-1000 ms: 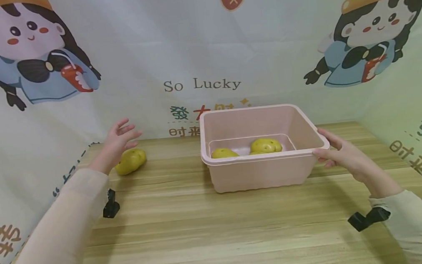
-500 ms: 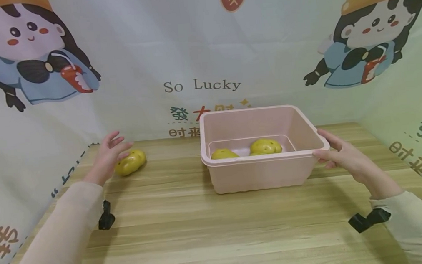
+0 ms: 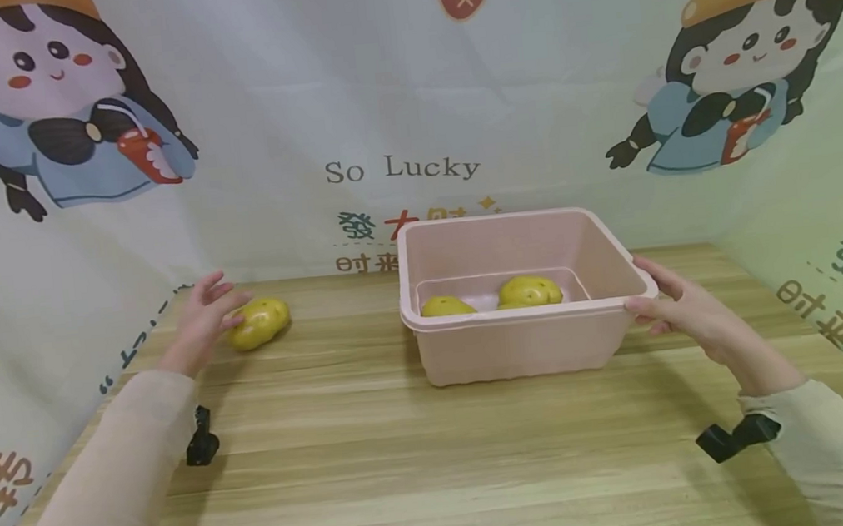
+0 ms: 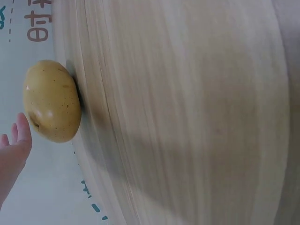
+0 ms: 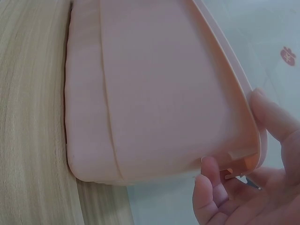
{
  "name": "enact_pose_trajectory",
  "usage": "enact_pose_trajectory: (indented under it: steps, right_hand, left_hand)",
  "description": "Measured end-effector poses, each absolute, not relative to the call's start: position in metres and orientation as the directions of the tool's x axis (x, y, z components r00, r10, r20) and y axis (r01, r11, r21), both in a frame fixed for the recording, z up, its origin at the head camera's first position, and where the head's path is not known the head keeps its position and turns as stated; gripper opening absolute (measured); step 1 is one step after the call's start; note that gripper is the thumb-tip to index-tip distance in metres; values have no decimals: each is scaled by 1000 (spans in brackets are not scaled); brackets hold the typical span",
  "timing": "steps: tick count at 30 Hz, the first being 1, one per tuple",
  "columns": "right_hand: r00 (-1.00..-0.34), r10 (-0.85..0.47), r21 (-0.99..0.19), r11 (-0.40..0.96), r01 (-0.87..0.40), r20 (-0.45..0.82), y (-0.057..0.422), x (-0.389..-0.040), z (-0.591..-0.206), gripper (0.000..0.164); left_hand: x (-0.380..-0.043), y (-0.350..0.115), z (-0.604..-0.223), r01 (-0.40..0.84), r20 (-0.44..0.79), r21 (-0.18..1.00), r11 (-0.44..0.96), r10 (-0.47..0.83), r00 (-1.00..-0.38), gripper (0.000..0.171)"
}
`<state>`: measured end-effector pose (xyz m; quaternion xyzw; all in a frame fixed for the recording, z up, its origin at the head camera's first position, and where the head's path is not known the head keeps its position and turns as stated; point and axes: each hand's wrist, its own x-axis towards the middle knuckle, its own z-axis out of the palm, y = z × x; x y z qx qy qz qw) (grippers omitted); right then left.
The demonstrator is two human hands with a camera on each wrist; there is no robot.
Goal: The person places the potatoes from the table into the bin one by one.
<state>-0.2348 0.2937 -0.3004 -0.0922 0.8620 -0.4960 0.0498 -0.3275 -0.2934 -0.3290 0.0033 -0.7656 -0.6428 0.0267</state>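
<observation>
In the head view my left hand (image 3: 204, 322) hovers beside a yellow potato (image 3: 263, 323) on the left of the table. Its fingers are spread and loosely bent, with nothing in them. The left wrist view has the fingertips close to one end of this speckled potato (image 4: 52, 101); whether they touch it I cannot tell. My right hand (image 3: 689, 311) grips the right end of a pink plastic bin (image 3: 519, 346). From the right wrist view, the thumb lies on the rim (image 5: 255, 122) and fingers curl beneath it. Inside the bin lie potatoes (image 3: 531, 290), partly hidden by its front wall.
The wood-grain table (image 3: 410, 473) ends at a printed cloth backdrop (image 3: 287, 108), which also closes off both sides. A black wrist mount (image 3: 202, 437) hangs from the left sleeve, and another black mount (image 3: 738, 436) from the right one.
My left hand has moved left and lower, off the top of the loose potato to its left side. The right hand and the bin have stayed in place.
</observation>
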Motion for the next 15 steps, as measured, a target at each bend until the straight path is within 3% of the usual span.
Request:
enact_pose_trajectory:
  steps: [11, 15]
  right_hand:
    - [-978, -208, -862, 494, -114, 11, 293, -235, -300, 75]
    - [-978, -206, -864, 491, -112, 9, 293, -235, -300, 75]
  left_hand:
    - [-323, -304, -334, 48, 65, 937, 346, -38, -997, 79]
    - [-322, -304, -338, 4, 13, 920, 392, -23, -1000, 80]
